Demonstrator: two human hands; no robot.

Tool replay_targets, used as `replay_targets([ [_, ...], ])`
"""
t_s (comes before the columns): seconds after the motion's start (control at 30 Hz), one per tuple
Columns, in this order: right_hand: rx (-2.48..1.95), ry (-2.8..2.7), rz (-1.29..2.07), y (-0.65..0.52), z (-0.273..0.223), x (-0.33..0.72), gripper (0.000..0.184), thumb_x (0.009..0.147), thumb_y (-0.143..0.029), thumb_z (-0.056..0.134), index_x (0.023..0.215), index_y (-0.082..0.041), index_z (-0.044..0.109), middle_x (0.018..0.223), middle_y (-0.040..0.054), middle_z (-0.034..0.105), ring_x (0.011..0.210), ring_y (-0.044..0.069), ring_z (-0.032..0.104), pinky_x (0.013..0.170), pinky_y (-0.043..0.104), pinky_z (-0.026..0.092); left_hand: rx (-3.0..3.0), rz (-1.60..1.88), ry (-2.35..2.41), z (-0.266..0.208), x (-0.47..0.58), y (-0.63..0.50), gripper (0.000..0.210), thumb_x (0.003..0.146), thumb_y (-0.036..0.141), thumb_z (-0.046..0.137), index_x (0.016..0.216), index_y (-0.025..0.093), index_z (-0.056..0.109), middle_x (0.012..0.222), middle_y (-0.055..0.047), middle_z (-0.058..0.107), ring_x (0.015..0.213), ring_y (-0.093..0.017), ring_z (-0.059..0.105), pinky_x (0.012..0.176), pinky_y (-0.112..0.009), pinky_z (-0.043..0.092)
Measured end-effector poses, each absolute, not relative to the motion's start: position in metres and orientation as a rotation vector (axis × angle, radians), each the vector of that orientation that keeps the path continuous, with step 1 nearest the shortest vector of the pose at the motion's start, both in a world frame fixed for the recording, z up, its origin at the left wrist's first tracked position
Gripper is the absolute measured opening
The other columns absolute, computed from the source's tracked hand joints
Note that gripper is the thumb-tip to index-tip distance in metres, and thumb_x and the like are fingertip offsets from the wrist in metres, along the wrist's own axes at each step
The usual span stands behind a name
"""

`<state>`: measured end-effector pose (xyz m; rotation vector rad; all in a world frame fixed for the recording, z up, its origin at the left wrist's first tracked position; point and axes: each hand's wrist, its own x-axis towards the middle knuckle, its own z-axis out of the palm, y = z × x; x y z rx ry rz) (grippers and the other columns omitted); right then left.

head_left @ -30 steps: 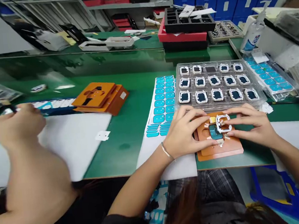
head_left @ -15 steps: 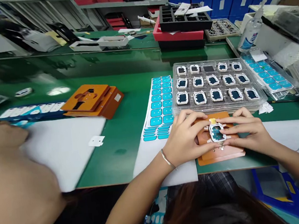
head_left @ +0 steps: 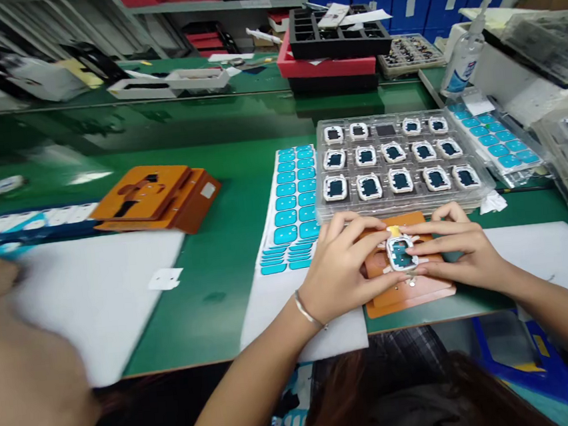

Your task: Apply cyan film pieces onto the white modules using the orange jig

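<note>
An orange jig (head_left: 412, 289) lies at the near edge of the green bench. A small white frame part (head_left: 400, 252) with a teal film inside sits on the jig. My left hand (head_left: 342, 267) and my right hand (head_left: 456, 253) meet over it, fingertips pressing on the part from both sides. Just behind the jig stands a clear tray (head_left: 399, 161) with several white-framed parts in rows. A sheet of teal stickers (head_left: 295, 198) lies to the left of the tray.
A second orange jig (head_left: 154, 195) rests at the left. A co-worker's arm (head_left: 23, 372) reaches over white paper (head_left: 105, 290) at the far left. Another sticker sheet (head_left: 495, 139), a pump bottle (head_left: 460, 55) and stacked trays (head_left: 333, 51) stand behind.
The white frame part has come down from my right fingers onto the jig, and both hands now press it. The co-worker's arm has shifted left.
</note>
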<state>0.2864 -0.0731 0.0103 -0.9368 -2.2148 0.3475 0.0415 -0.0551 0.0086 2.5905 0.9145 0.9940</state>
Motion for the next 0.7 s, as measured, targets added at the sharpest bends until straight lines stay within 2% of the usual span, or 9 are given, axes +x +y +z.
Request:
replay_targets([
  [0.33,-1.000,-2.224,0.345,-0.0749,0.0064,0.2868,0.018,0.086,-0.040,0.072,0.100,-0.032,0.078,0.121,0.0017,0.071,0.105,0.028,0.053,0.089,0.052,0.045,2.572,0.979,0.931,0.0101,0.0421,-0.0551,0.042,0.082,0.051,0.070,0.109,0.019,0.065,0.111,-0.009,0.067,0.106,-0.026,0.050,0.091,-0.046,0.046],
  [0.7,-0.938,-2.265,0.286,-0.0746,0.0083,0.2844,0.012,0.085,-0.036,0.072,0.094,-0.027,0.075,0.118,0.0030,0.073,0.106,0.029,0.052,0.088,0.051,0.042,2.551,0.890,0.947,0.0080,0.0430,-0.0547,0.041,0.081,0.053,0.071,0.105,0.020,0.065,0.116,-0.008,0.065,0.109,-0.028,0.048,0.095,-0.048,0.042],
])
